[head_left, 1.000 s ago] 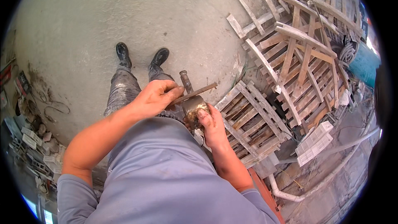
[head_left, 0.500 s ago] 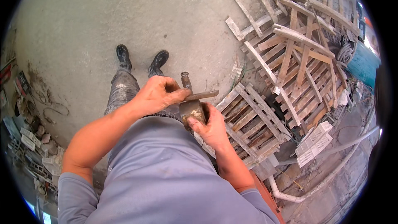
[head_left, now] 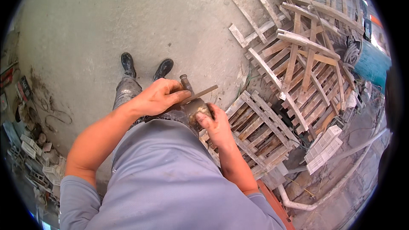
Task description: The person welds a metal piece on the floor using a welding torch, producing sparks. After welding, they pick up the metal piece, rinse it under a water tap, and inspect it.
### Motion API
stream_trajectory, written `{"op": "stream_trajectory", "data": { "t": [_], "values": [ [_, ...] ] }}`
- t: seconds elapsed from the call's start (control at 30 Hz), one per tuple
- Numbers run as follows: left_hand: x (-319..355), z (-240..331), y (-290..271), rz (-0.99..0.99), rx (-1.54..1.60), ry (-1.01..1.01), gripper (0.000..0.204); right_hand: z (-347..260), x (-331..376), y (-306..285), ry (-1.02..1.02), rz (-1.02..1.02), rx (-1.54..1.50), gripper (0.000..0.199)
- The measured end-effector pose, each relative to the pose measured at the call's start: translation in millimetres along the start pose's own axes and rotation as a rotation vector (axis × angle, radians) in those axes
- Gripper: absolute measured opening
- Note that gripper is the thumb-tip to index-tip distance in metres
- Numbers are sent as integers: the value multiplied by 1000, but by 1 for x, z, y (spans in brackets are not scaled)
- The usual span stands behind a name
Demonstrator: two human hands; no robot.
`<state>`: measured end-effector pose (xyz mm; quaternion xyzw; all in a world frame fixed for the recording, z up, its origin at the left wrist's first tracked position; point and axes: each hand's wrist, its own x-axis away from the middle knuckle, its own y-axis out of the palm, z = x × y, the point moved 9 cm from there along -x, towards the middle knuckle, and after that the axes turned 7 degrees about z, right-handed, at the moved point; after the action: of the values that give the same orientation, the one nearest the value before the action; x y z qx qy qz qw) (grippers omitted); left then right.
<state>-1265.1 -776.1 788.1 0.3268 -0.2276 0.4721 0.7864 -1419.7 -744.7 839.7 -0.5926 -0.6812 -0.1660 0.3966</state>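
Observation:
In front of my waist, my right hand (head_left: 218, 127) is wrapped round a worn, brownish, block-like metal piece (head_left: 197, 107), its thumb pressed on the near face. My left hand (head_left: 164, 95) pinches a narrow flat bar (head_left: 206, 92) between thumb and fingers. The bar slants up to the right across the far side of the piece, and its free end sticks out past it. Beyond the left fingertips juts a dark stem with a round, flanged head (head_left: 185, 81). Whether the stem joins the piece is hidden by the bar and fingers.
Wooden pallets and loose slats (head_left: 294, 68) are heaped on the right, with a teal barrel (head_left: 371, 64) behind. A white plastic crate (head_left: 324, 149) and a pale bent pipe (head_left: 298, 205) lie nearer. Clutter and a cable (head_left: 57, 117) line the left. My boots (head_left: 163, 68) stand on concrete.
The flat bar has turned, its free end now tilting farther up and away. The metal piece has rotated slightly in my right hand, and the stem's head has shifted a little left.

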Motion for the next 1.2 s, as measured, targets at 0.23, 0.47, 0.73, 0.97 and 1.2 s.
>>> {"op": "stream_trajectory", "data": {
  "t": [0.23, 0.47, 0.73, 0.97, 1.2],
  "values": [
    [-1, -13, 2, 40, 168, -10, 30, 11, -2, -6, -79, -32, -17, 47],
    [0, -3, 9, 7, 193, -72, 32, 24, 3, 10, 98, -172, -506, 62],
    [-3, 5, 16, 33, 174, -85, 32, 31, 1, 10, 162, -230, -601, 76],
    [-1, 5, 14, 38, 158, -84, 37, 27, 1, 4, 85, -227, -481, 65],
    [-1, 1, 14, 73, 203, -98, 38, 22, -1, -3, -49, -100, -259, 55]
  ]
}}
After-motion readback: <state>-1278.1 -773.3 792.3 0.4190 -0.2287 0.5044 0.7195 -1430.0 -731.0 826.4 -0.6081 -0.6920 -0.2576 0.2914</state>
